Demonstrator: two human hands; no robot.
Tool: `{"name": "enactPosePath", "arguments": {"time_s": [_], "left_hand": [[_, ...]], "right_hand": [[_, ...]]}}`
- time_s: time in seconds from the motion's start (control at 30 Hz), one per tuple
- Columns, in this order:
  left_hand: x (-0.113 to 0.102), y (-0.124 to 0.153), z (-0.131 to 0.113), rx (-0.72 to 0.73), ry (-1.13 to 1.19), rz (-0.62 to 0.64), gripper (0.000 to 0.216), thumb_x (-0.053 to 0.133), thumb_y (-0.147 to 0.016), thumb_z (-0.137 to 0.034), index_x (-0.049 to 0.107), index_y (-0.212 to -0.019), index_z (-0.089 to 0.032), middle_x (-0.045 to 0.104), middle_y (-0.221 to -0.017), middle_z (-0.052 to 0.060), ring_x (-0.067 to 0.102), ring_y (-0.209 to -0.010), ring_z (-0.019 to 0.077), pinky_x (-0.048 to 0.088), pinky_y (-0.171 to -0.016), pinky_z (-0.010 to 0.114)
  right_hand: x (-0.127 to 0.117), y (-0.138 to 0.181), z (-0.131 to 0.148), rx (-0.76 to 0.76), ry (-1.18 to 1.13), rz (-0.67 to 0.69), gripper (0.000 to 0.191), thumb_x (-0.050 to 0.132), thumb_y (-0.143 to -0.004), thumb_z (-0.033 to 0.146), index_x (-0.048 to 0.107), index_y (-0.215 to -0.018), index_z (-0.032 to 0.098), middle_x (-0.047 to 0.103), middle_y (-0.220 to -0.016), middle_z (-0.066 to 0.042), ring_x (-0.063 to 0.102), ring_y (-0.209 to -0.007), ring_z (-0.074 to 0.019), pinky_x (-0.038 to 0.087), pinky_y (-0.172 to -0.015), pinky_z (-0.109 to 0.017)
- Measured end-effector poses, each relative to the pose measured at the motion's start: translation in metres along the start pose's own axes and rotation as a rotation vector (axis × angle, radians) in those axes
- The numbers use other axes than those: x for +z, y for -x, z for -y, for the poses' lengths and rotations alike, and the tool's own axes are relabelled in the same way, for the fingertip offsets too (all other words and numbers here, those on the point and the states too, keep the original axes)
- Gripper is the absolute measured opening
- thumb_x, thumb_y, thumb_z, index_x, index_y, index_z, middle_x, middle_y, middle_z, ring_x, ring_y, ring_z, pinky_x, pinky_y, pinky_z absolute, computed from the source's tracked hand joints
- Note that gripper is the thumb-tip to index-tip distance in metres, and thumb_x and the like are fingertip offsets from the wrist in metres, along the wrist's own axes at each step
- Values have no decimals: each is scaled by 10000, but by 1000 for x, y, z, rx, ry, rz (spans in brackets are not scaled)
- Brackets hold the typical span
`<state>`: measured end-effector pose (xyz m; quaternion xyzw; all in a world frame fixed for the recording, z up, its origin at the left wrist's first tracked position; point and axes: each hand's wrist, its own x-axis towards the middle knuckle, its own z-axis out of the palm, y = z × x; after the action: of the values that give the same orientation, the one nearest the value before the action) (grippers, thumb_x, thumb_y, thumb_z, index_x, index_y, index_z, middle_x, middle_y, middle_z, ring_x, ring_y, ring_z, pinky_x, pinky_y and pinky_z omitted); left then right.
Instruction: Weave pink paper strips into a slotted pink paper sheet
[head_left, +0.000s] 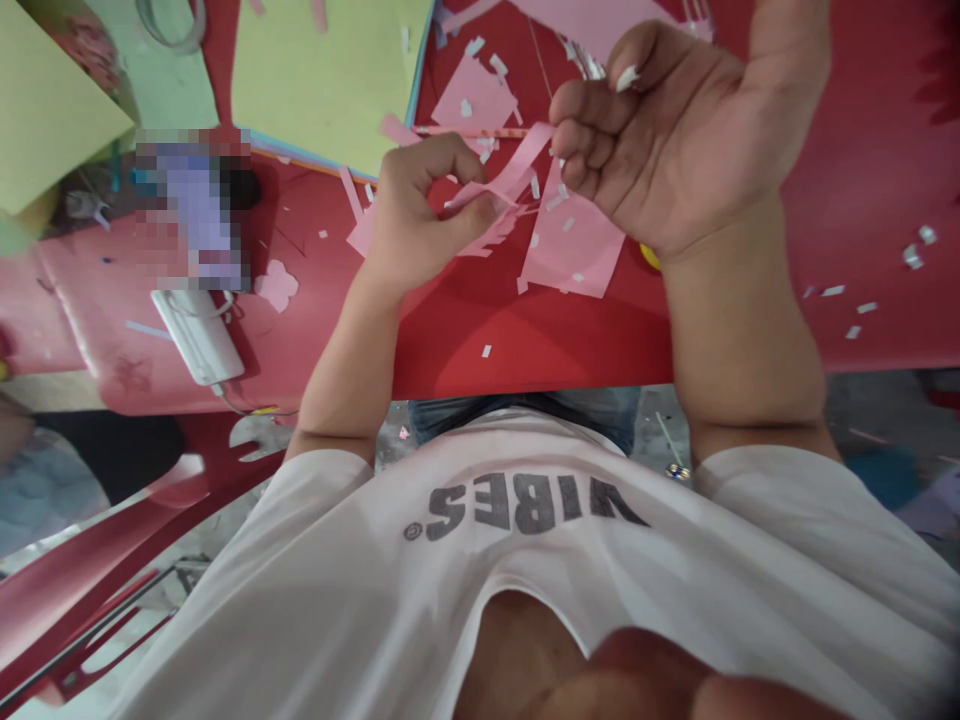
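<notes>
My left hand (431, 205) is closed in a pinch, thumb against curled fingers, on a twisted pink paper strip (525, 165). The strip runs up and right, and its far end lies close beside the fingers of my right hand (682, 140); whether they touch I cannot tell. That hand is turned palm up with fingers loosely bent and the thumb stretched away, partly out of view. A small white scrap (627, 77) clings to one fingertip. Beneath the hands lie a pink paper piece (574, 240), another pink piece (474, 95) and a pink pencil (472, 131).
Yellow-green sheets (322, 80) are stacked at the back on the red table (525, 345). A white power bank (199, 335) with a cable lies left, near a pink paper flower (277, 287). A tape roll (174, 25) sits back left. White scraps (832, 291) are scattered right.
</notes>
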<state>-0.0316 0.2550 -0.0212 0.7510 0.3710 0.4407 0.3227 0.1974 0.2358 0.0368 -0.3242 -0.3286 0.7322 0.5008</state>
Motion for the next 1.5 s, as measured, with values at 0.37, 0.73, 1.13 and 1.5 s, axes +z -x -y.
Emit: {"name": "enactPosePath", "arguments": {"time_s": [0.37, 0.73, 1.13, 1.5], "left_hand": [[-5, -1, -1, 283, -306, -268, 198, 739, -742, -258, 663, -908, -334, 674, -837, 40, 602, -835, 274, 376, -867, 477], [5, -2, 0, 293, -200, -298, 99, 694, -868, -397, 670, -855, -302, 642, -780, 53, 603, -798, 246, 403, -761, 434], [11, 3, -11, 1, -33, -167, 275, 648, -919, -565, 651, -888, -292, 652, -845, 34, 573, -795, 193, 441, -752, 371], [8, 0, -1, 7, 96, -117, 152, 766, -853, -461, 722, -894, -321, 670, -818, 13, 581, -742, 197, 448, -683, 361]], "right_hand": [[-15, -6, -1, -9, 87, -14, 651, 432, -848, 815, 715, -777, 233, 739, -908, -99, 711, -871, -288, 582, -732, -403], [-7, -8, -7, -59, 275, -82, 775, 290, -773, 948, 693, -712, 289, 687, -806, -91, 701, -821, -303, 583, -709, -426], [17, 12, -9, -501, 727, -123, 724, 247, -913, 829, 726, -829, 293, 712, -966, -21, 541, -577, -172, 374, -591, -384], [-9, 1, -18, -621, 945, 182, 588, 370, -956, 722, 779, -1007, 302, 716, -944, -60, 656, -831, -221, 510, -789, -385]]}}
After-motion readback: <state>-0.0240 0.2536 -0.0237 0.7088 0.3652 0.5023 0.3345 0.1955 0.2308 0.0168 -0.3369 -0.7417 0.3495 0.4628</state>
